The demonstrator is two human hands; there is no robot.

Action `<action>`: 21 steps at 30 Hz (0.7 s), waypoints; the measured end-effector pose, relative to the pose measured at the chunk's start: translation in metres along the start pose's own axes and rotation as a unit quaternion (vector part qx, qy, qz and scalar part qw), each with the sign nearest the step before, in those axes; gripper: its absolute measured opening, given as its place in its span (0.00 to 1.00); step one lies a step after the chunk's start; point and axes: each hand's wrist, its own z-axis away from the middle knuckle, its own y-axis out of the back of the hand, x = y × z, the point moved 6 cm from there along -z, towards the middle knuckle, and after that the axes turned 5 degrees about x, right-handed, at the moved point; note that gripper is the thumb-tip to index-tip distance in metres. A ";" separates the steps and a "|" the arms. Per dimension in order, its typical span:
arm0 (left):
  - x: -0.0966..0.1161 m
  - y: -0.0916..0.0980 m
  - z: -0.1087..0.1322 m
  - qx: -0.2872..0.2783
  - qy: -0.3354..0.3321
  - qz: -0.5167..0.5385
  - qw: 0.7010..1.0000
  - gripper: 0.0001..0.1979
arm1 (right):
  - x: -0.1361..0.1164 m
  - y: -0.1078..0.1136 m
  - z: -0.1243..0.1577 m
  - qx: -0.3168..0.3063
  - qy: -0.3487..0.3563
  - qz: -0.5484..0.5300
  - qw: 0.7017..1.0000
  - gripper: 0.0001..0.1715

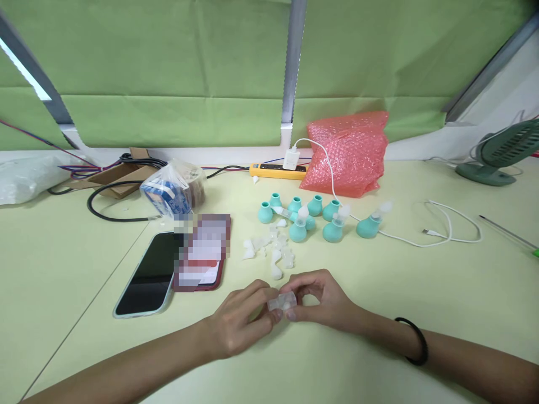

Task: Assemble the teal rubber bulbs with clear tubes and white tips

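My left hand and my right hand meet low on the pale green table, and both pinch a small clear plastic piece between their fingertips. Just beyond the hands lies a loose pile of similar clear pieces. Behind that stand several teal bulb-shaped parts, some with a clear piece fitted on top. A black band circles my right wrist.
A phone and a dark red wallet lie to the left. Behind are a plastic bag, cardboard, black cables, a yellow power strip, pink bubble wrap, a white cable and a green fan.
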 end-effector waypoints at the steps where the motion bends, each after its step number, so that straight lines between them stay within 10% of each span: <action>1: 0.000 0.000 0.001 0.006 -0.014 -0.007 1.000 0.08 | 0.000 0.001 0.000 0.003 0.012 0.002 1.000 0.15; 8: 0.004 0.003 0.005 0.129 -0.133 -0.092 0.978 0.10 | 0.001 0.001 0.001 0.003 0.023 -0.002 1.000 0.14; 21: 0.007 0.003 -0.001 0.090 -0.131 -0.071 0.985 0.14 | -0.006 -0.004 0.001 -0.010 0.003 0.034 0.999 0.08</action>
